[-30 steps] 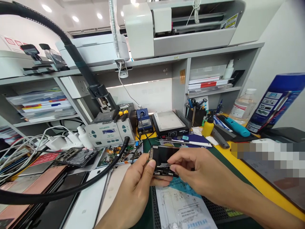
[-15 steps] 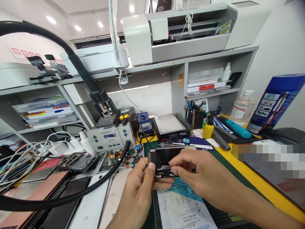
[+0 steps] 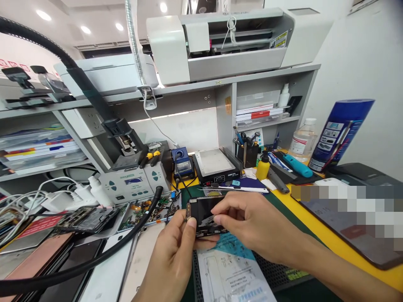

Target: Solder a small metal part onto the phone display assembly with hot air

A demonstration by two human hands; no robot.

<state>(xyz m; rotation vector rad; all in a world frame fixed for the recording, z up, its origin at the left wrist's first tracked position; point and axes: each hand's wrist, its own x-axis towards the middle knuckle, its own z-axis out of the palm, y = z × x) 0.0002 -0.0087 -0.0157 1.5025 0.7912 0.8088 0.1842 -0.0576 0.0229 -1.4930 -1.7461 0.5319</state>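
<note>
My left hand (image 3: 173, 247) grips the left end of an opened phone part (image 3: 203, 208), thumb on top and fingers underneath. Its upper face is dark, with small pale and metallic pieces along the near edge. Over its right half, my right hand (image 3: 255, 222) is closed in a pinch, thumb and index finger close to a small greyish strip (image 3: 206, 220). Whether the fingertips hold that strip I cannot make out. The right end of the phone part is hidden behind my right hand. Below both hands lies a printed plastic packet (image 3: 229, 272) on a dark perforated mat.
Several phones and housings (image 3: 108, 260) lie at the left, crossed by a thick black hose (image 3: 103, 256). Behind are a tray of small parts (image 3: 138, 214), a grey rework station (image 3: 135, 184) and a heating plate (image 3: 215, 162). A yellow bottle (image 3: 262, 167) stands right of centre.
The whole view has shifted, so everything appears further left. My left hand keeps its hold on the phone part. My right hand stays pinched over it, and the greyish strip looks more raised.
</note>
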